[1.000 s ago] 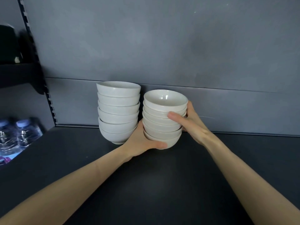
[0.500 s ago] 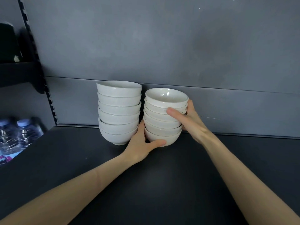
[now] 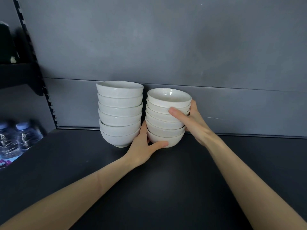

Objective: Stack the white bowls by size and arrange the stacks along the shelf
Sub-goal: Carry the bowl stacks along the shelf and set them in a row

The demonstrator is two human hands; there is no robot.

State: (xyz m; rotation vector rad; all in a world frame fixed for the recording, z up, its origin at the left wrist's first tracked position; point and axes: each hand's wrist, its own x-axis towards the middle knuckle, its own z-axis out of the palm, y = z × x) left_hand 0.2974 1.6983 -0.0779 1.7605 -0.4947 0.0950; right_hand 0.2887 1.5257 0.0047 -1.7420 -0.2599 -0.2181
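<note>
Setting: a shop-style shelving bay, seen from a head camera looking down along a person's 2 bare forearms.
Shelf (image 3: 166, 188): a flat, matte, dark grey board that fills the lower half of the view.
Back panel (image 3: 166, 47): plain blue-grey sheets rising straight from the rear edge of the shelf, with 1 horizontal seam just above the bowls.
Slotted rail (image 3: 49, 100): a dark upright strip with notches, closing the bay on the left.
Upper shelf (image 3: 16, 72): a black ledge on a bracket beyond the rail, carrying dark objects too dim to name.
Water bottles (image 3: 21, 138): 2 clear bottles with pale blue caps, low at the far left, past the rail.
Left stack (image 3: 120, 113): 6 white bowls nested upright, standing on the shelf close to the back panel.
Right stack (image 3: 166, 125): about 6 slightly smaller white bowls, just beside the left stack and a little lower at the top; whether its foot touches the shelf is unclear.
Left hand (image 3: 142, 146): reaches in between the 2 stacks, thumb (image 3: 159, 144) curled across the front of the right stack's bottom bowl; its other digits are hidden.
Right hand (image 3: 194, 123): wraps the right stack's upper bowls, thumb across the front, fingers (image 3: 194, 105) curled behind the far side.
</note>
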